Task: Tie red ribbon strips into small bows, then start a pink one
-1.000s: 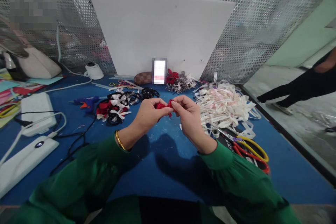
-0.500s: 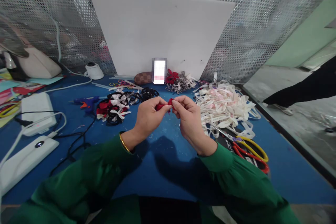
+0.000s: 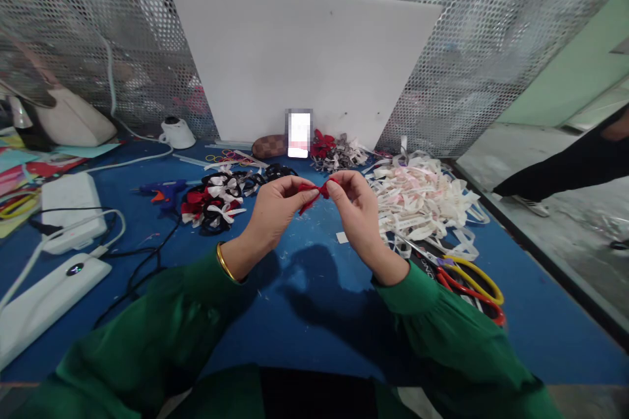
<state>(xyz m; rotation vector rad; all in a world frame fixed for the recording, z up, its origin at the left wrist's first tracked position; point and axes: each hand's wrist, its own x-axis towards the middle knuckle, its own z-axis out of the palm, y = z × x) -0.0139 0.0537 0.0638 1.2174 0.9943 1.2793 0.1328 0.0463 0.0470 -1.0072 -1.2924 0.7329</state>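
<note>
A small red bow [image 3: 323,190] is stretched between my two hands above the blue table. My left hand [image 3: 276,211] pinches its left loop between thumb and fingers, and a red tail hangs below the fingertips. On the other side, my right hand [image 3: 358,213] pinches the right loop, thumb toward me. Left of my hands lies a pile of red, white and black bows [image 3: 212,200] with black bands. A large heap of cream ribbon pieces [image 3: 422,193] is just right of my right hand. Red and grey ribbons [image 3: 339,152] lie behind my hands.
Scissors with red and yellow handles [image 3: 472,281] rest at the right. A blue glue gun [image 3: 164,191], cables and a white power bank [image 3: 54,304] lie at the left. A lit phone [image 3: 299,134] leans on the white board [image 3: 304,52]. A person's leg [image 3: 565,167] shows far right.
My hands have moved slightly apart, and more of the red bow now shows between them. A small white piece has come into view on the table beside my right hand.
</note>
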